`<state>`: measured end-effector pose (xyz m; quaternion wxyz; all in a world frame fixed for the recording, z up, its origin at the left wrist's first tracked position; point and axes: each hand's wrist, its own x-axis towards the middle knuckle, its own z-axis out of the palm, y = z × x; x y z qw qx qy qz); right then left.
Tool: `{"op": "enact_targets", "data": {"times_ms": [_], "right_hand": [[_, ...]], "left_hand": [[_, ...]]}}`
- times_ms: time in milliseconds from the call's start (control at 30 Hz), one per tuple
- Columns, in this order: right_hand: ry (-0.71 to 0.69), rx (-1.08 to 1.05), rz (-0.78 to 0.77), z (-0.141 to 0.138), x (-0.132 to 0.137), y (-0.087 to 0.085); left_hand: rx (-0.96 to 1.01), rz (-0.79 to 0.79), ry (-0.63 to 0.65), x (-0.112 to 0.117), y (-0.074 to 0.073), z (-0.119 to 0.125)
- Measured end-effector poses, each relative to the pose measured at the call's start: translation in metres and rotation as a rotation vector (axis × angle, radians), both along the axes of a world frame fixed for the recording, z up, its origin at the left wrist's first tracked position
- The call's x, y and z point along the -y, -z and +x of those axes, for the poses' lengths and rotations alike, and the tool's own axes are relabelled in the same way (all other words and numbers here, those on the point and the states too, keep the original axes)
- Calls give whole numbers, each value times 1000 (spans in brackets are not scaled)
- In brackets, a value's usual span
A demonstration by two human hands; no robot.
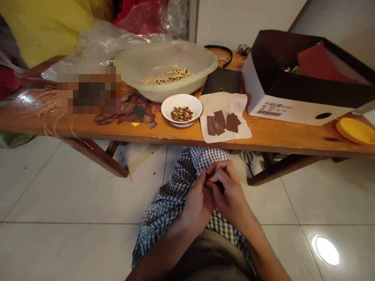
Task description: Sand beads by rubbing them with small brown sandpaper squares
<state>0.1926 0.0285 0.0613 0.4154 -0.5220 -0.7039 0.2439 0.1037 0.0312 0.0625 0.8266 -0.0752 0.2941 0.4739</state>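
**Fingers (218,170) pinching a small dark piece (220,186)**

The left hand (197,205) and right hand (231,193) are pressing together, clamping the mostly hidden piece above a blue-checked cloth (175,195). At the far side, a wooden tabletop (263,134) is carrying a white bowl of coloured beads (187,102) and brown squares (224,123) on white paper (243,128); white floor tiles (58,187) are spreading beneath.

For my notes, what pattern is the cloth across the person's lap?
Blue-and-white gingham cloth, clearest in the head view.

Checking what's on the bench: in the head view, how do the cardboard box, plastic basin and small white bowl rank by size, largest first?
Largest to smallest:
1. The cardboard box, cut off by the right edge of the view
2. The plastic basin
3. The small white bowl
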Motion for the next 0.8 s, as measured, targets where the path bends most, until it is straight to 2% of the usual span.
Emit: {"op": "enact_targets", "data": {"times_ms": [100, 233, 367, 467, 633, 800], "right_hand": [[73, 28, 47, 0, 1, 1], [-11, 2, 0, 1, 4, 2], [90, -2, 39, -1, 6, 2], [14, 5, 25, -4, 8, 3], [-14, -12, 1, -3, 8, 4], [-68, 73, -38, 0, 5, 3]], "left_hand": [[20, 0, -21, 1, -1, 0], [-13, -28, 22, 2, 0, 0], [17, 36, 28, 2, 0, 1], [-15, 22, 38, 1, 1, 0], [-4, 27, 6, 1, 0, -3], [32, -107, -11, 0, 3, -4]]}}
